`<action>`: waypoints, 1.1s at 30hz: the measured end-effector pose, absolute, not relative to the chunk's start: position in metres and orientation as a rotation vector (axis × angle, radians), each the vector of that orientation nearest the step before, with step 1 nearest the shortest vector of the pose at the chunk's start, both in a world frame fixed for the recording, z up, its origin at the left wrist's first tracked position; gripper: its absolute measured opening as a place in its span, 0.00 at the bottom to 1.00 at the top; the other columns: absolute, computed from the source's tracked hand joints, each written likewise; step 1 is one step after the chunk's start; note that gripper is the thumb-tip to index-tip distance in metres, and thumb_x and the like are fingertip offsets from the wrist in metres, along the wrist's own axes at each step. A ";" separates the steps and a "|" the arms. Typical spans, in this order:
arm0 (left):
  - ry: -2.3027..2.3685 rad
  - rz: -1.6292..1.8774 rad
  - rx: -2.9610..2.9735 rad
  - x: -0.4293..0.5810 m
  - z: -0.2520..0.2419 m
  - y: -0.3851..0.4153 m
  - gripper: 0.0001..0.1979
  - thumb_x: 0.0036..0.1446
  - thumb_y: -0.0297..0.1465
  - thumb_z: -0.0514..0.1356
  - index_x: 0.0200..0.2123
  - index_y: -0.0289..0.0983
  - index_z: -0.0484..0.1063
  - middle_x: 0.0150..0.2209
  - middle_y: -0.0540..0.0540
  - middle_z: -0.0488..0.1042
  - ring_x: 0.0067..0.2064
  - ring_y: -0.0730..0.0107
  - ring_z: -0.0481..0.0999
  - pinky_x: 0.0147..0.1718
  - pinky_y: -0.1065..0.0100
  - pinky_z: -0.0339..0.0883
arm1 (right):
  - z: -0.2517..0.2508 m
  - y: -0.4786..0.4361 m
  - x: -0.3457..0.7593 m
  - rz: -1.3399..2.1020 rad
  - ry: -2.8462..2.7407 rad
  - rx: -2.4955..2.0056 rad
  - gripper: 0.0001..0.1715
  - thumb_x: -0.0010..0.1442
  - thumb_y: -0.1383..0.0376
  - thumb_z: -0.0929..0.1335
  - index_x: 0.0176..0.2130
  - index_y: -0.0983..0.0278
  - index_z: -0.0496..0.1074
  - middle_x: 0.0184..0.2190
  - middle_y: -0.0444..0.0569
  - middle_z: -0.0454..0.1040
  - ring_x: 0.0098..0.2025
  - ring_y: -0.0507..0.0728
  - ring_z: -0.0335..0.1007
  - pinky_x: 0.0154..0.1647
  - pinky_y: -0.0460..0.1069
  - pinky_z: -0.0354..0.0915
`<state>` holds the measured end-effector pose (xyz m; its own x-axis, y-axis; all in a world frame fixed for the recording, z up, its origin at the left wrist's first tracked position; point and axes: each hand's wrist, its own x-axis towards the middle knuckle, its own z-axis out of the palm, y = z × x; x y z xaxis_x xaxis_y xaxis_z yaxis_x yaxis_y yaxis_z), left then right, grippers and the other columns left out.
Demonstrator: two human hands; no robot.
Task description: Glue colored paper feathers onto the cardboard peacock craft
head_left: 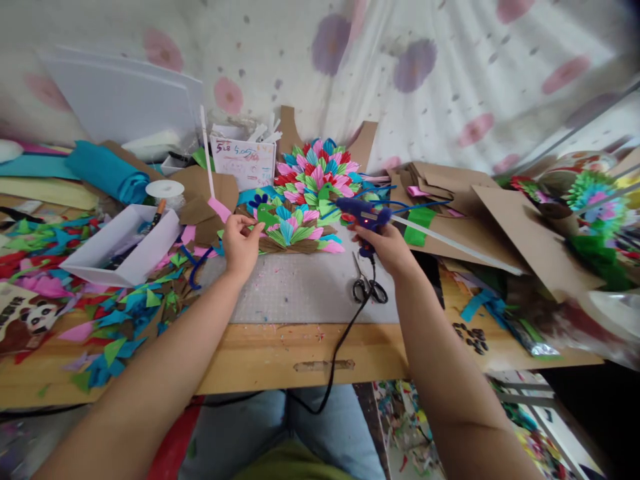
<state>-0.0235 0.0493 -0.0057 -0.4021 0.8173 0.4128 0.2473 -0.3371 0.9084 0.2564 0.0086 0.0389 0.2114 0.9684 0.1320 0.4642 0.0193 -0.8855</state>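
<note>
My left hand (pixel 241 245) is closed in a pinch at the edge of a green cutout (pixel 268 217), which lies against a crepe-paper petal piece (pixel 287 231) in pink, blue and green. My right hand (pixel 383 245) grips a blue glue gun (pixel 364 212) with a lit red light. A long white glue stick (pixel 457 244) sticks out of the gun's back, and its nozzle points left toward the petals. Behind stands a larger cluster of folded petals (pixel 317 167) on brown cardboard. Below the gun, black-handled scissors (pixel 369 289) rest on a grey cutting mat (pixel 280 293).
The gun's black cord (pixel 336 357) hangs over the wooden table edge (pixel 250 363). At left are a white box (pixel 120 250) with a pen and scattered paper scraps (pixel 113 340). Cardboard sheets (pixel 537 240) pile up at right, near small dark pieces (pixel 473 338).
</note>
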 end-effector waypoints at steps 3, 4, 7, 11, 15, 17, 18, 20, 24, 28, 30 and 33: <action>1.508 1.805 1.378 -0.025 -0.006 0.050 0.11 0.46 0.26 0.62 0.29 0.40 0.60 0.28 0.53 0.69 0.23 0.78 0.63 0.26 0.72 0.59 | 0.049 0.014 0.232 0.862 -1.559 -1.511 0.25 0.50 0.47 0.66 0.33 0.67 0.71 0.22 0.46 0.68 0.23 0.49 0.59 0.23 0.45 0.56; 1.513 1.814 1.370 -0.025 -0.006 0.050 0.11 0.46 0.26 0.62 0.29 0.40 0.60 0.28 0.53 0.69 0.23 0.78 0.63 0.26 0.72 0.59 | 0.050 0.016 0.225 0.866 -1.629 -1.525 0.26 0.51 0.46 0.65 0.30 0.67 0.71 0.20 0.45 0.67 0.21 0.48 0.57 0.21 0.45 0.54; 1.496 1.819 1.353 -0.026 -0.008 0.052 0.11 0.47 0.26 0.62 0.29 0.40 0.60 0.27 0.53 0.68 0.23 0.77 0.63 0.26 0.72 0.59 | 0.046 0.017 0.209 0.810 -1.766 -1.655 0.26 0.51 0.45 0.65 0.25 0.66 0.70 0.17 0.44 0.66 0.19 0.48 0.56 0.20 0.45 0.52; 1.473 1.812 1.377 -0.024 -0.010 0.054 0.11 0.47 0.26 0.62 0.30 0.40 0.60 0.28 0.53 0.68 0.24 0.78 0.63 0.26 0.72 0.60 | 0.039 0.013 0.204 0.695 -1.870 -1.770 0.26 0.51 0.45 0.65 0.24 0.65 0.71 0.18 0.45 0.68 0.22 0.50 0.62 0.24 0.46 0.55; 1.492 1.799 1.402 -0.022 -0.011 0.055 0.11 0.47 0.26 0.61 0.30 0.40 0.60 0.28 0.53 0.67 0.24 0.78 0.63 0.26 0.72 0.61 | 0.037 0.010 0.204 0.646 -1.920 -1.827 0.25 0.53 0.46 0.65 0.25 0.65 0.72 0.19 0.46 0.69 0.24 0.52 0.65 0.25 0.46 0.55; 1.496 1.796 1.406 -0.022 -0.012 0.055 0.11 0.47 0.26 0.61 0.30 0.40 0.60 0.28 0.53 0.68 0.24 0.78 0.63 0.26 0.72 0.62 | 0.037 0.009 0.202 0.606 -1.956 -1.850 0.24 0.54 0.47 0.65 0.27 0.64 0.73 0.20 0.47 0.70 0.25 0.54 0.67 0.26 0.46 0.56; 1.504 1.793 1.405 -0.022 -0.013 0.055 0.11 0.47 0.26 0.61 0.30 0.40 0.60 0.29 0.52 0.68 0.24 0.78 0.64 0.26 0.72 0.62 | 0.036 0.009 0.201 0.588 -1.971 -1.862 0.24 0.54 0.47 0.65 0.28 0.64 0.73 0.20 0.48 0.71 0.26 0.54 0.67 0.26 0.46 0.55; 1.524 1.780 1.409 -0.023 -0.014 0.056 0.10 0.48 0.27 0.62 0.30 0.41 0.60 0.29 0.52 0.69 0.24 0.77 0.65 0.26 0.71 0.62 | 0.035 0.009 0.198 0.564 -1.995 -1.886 0.24 0.54 0.46 0.65 0.29 0.64 0.73 0.21 0.48 0.71 0.27 0.55 0.68 0.25 0.46 0.55; 1.495 1.776 1.421 -0.023 -0.015 0.057 0.10 0.47 0.28 0.62 0.30 0.41 0.61 0.29 0.52 0.69 0.24 0.77 0.64 0.26 0.71 0.62 | 0.033 0.009 0.194 0.515 -2.031 -1.900 0.26 0.54 0.44 0.64 0.30 0.63 0.73 0.23 0.49 0.72 0.27 0.55 0.67 0.25 0.47 0.53; 1.498 1.775 1.405 -0.023 -0.014 0.057 0.10 0.46 0.27 0.62 0.30 0.40 0.61 0.29 0.52 0.69 0.23 0.78 0.63 0.25 0.72 0.61 | 0.031 0.011 0.192 0.470 -2.073 -1.909 0.26 0.55 0.44 0.64 0.31 0.63 0.72 0.25 0.50 0.73 0.27 0.55 0.67 0.25 0.47 0.52; 1.509 1.773 1.401 -0.023 -0.013 0.057 0.10 0.46 0.27 0.62 0.30 0.40 0.61 0.29 0.52 0.70 0.23 0.78 0.63 0.25 0.72 0.61 | 0.031 0.011 0.192 0.462 -2.083 -1.902 0.26 0.55 0.44 0.64 0.32 0.64 0.72 0.27 0.51 0.73 0.28 0.56 0.68 0.26 0.47 0.53; 1.496 1.781 1.392 -0.023 -0.013 0.057 0.10 0.46 0.27 0.62 0.29 0.40 0.61 0.29 0.52 0.70 0.23 0.78 0.63 0.25 0.72 0.61 | 0.032 0.011 0.192 0.466 -2.081 -1.894 0.25 0.55 0.45 0.64 0.34 0.64 0.73 0.29 0.52 0.74 0.31 0.57 0.69 0.27 0.47 0.54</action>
<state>-0.0228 0.0568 -0.0129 -0.4053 0.8154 0.4134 0.2663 -0.3273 0.9066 0.1918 0.0106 0.0316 -0.0949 0.9955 -0.0044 0.9024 0.0842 -0.4227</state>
